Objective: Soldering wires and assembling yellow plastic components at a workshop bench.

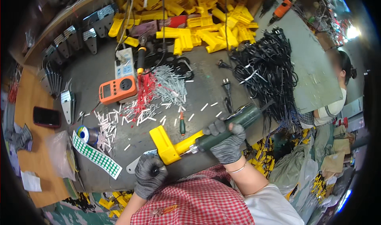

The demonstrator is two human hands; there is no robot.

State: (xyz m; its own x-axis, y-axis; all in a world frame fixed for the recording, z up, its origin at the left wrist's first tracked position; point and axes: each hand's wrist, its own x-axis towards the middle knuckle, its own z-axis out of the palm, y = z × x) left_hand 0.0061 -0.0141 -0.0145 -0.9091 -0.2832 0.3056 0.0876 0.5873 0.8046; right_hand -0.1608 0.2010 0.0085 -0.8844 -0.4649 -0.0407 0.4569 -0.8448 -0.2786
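Note:
My gloved left hand point(151, 174) is closed round a silvery metal plate point(133, 166), whose rounded end with a hole sticks out past the knuckles. It sits against the head of a yellow plastic housing point(168, 151). In my gloved right hand point(229, 141) is a dark green electric screwdriver point(250, 120), held slanting, its silver nose beside the housing's yellow handle. My right fingertips reach to the end of that handle. How the plate meets the housing is hidden by my left hand.
Yellow housings point(206, 24) are heaped at the back. Black power cords point(266, 62) lie bundled at right. An orange meter point(118, 89) stands by red and grey wire pieces point(164, 84). Nearer are a small screwdriver point(182, 125), a green-dotted sticker strip point(97, 155) and a phone point(47, 117).

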